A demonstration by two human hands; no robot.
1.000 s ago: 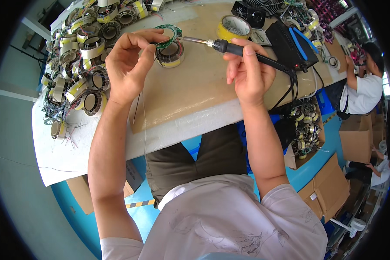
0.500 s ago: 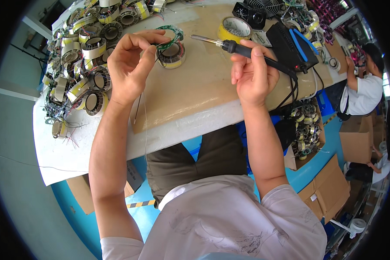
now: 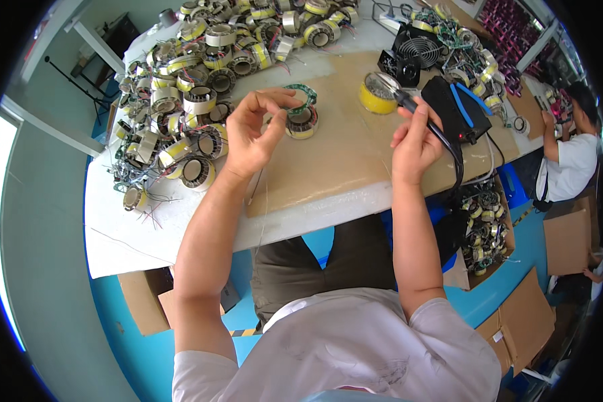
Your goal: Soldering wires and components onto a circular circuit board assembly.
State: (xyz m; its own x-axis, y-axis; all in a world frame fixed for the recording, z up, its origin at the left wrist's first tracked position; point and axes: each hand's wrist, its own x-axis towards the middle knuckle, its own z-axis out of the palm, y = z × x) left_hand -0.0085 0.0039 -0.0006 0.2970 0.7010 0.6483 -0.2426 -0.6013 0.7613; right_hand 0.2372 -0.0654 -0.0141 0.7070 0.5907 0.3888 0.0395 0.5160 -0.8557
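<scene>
My left hand [image 3: 253,132] pinches the edge of a green ring-shaped circuit board [image 3: 307,96]. Just under the board, a round motor coil [image 3: 303,128] with a yellow band stands on the brown work mat. A thin wire hangs down below my left wrist. In my right hand [image 3: 413,149] is a soldering iron [image 3: 427,119], its dark handle gripped between thumb and fingers. The iron's metal end is over the open top of a yellow-sided round holder [image 3: 376,102]; whether the tip touches what is inside, I cannot tell.
Many similar coils [image 3: 197,100] are heaped at the left and back. A black box [image 3: 442,100] with blue-handled pliers [image 3: 463,106] stands right of the holder, near a fan [image 3: 419,51]. More coils fill a carton [image 3: 486,231] below the table. Another person [image 3: 569,157] sits at far right.
The soldering iron has swung from pointing left toward the board to pointing up-left over the yellow holder. My left hand still holds the board above the coil. The whole view has shifted.
</scene>
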